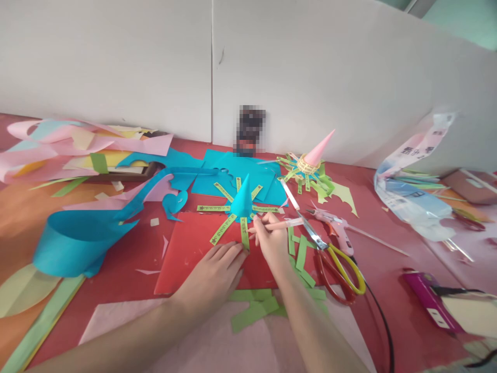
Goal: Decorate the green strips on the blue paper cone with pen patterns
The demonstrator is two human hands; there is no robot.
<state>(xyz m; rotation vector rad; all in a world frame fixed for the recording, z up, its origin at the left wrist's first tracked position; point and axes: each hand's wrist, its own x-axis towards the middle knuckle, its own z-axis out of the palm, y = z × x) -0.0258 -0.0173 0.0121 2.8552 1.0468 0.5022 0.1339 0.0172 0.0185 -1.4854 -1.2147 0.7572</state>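
A blue paper cone (243, 201) stands upright in the middle. Green paper strips (223, 229) with dark markings and stars spread out around its base. My right hand (272, 239) is closed around a pale pen (285, 224), its tip near the strip that points toward me. On the end of that front strip (244, 228) rest the fingertips of my left hand (223, 267), which lies flat on a red sheet (174, 259). Behind to the right sits a pink cone (319, 149) on a woven band with similar strips.
Scissors (337, 267) and a pink glue gun (333, 224) lie right of my hands. Plain green strips (254, 313) are scattered in front. A blue paper ring (73, 241) stands left, below piled coloured paper (89, 142). A purple power strip (433, 300) is far right.
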